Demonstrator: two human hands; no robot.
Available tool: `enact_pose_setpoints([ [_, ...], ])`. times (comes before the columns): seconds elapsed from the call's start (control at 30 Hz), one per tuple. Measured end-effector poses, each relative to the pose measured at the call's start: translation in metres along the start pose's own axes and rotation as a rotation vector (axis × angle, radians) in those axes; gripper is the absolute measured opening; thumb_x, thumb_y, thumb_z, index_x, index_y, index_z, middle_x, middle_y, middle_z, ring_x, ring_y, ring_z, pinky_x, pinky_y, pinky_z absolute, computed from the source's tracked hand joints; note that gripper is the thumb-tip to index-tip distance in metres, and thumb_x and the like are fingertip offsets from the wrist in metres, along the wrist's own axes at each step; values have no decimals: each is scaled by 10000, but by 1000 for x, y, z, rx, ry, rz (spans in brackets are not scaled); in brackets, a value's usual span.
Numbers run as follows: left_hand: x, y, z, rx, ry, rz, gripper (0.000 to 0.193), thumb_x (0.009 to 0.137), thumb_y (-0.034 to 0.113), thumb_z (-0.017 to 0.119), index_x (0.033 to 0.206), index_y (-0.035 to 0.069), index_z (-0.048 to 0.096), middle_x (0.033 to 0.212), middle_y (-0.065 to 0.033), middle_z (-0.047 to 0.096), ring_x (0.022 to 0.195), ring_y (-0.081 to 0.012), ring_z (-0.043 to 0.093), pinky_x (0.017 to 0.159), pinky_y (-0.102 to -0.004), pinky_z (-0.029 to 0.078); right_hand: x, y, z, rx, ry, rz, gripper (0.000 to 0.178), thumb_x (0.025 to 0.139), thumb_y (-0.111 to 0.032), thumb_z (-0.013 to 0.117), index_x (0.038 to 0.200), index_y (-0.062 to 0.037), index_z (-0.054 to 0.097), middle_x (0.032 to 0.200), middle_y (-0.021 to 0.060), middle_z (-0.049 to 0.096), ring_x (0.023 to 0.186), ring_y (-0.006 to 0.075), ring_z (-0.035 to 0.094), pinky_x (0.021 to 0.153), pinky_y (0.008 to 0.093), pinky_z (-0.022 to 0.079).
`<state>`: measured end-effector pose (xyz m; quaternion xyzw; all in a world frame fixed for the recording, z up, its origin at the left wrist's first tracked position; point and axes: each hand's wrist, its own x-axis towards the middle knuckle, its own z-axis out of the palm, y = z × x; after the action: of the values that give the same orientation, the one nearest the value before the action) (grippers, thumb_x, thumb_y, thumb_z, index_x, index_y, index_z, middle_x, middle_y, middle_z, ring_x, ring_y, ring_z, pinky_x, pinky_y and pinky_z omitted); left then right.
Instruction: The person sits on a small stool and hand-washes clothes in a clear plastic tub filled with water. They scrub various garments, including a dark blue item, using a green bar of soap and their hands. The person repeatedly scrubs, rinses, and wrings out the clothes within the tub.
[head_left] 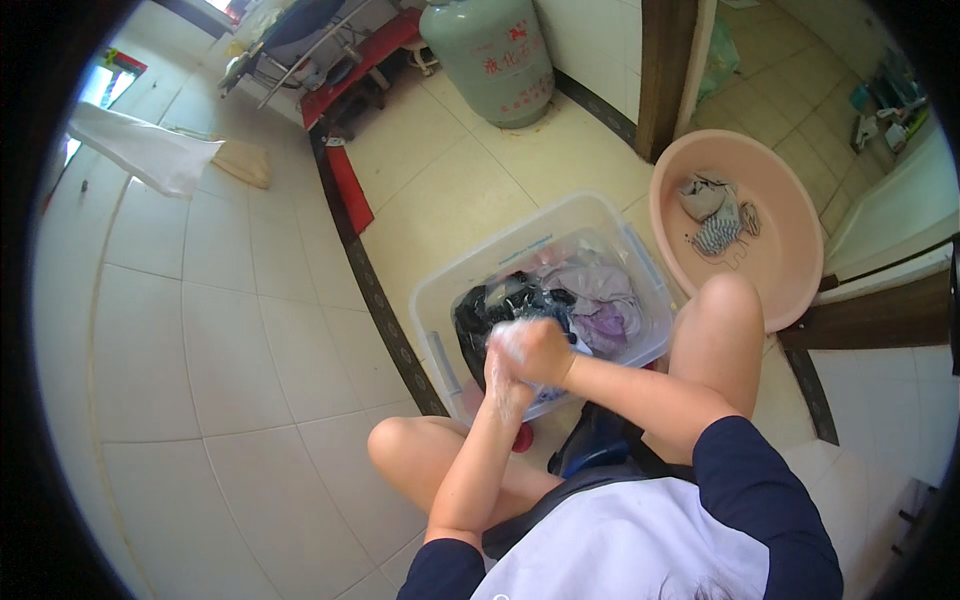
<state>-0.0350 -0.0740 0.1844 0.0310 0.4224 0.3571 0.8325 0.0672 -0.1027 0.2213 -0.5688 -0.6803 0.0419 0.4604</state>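
Note:
My two hands are pressed together above the near side of a clear plastic tub [440, 290]. The right hand [548, 352] is closed, with white suds over its knuckles. Against it, my left hand [503, 370] is also closed, and foam runs down to the wrist. Whatever lies between the palms is hidden and slightly blurred. Below them in the tub, dark wet clothes [478, 325] lie on the left and a pale lilac garment [600, 290] on the right, in water.
A pink basin [790, 220] with a few grey and striped clothes [715, 235] stands at the right. Farther off are a green gas cylinder [490, 65] and a red low shelf [365, 70]. A tiled wall [240, 350] rises at the left; a wooden door frame [665, 80] stands behind the basin.

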Motion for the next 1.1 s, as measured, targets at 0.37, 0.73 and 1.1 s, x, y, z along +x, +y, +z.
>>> enact_pose_setpoints([
  [0.37, -3, 2, 24, -129, -166, -106, 204, 889, 279, 458, 822, 133, 585, 680, -23, 570, 539, -142, 519, 484, -283, 448, -9, 20, 12, 98, 93, -26, 205, 779, -252, 580, 667, -80, 574, 651, 111, 573, 533, 288, 575, 475, 379, 466],
  [0.73, -4, 8, 14, 129, -69, -156, 263, 912, 295, 447, 998, 83, 575, 862, -34, 623, 772, -195, 616, 694, -319, 515, 6, 18, 6, -91, -98, 149, 340, 883, -307, 494, 638, -77, 551, 659, 138, 587, 561, 285, 593, 506, 394, 479],
  [1.1, -23, 31, 33, 1479, -204, 256, 247, 861, 258, 600, 1006, 59, 585, 876, 3, 593, 751, -87, 531, 681, -247, 438, 21, 63, 11, 929, -325, 820, 664, 729, -543, 687, 1065, -15, 463, 783, 29, 475, 746, 110, 458, 677, 250, 433],
])
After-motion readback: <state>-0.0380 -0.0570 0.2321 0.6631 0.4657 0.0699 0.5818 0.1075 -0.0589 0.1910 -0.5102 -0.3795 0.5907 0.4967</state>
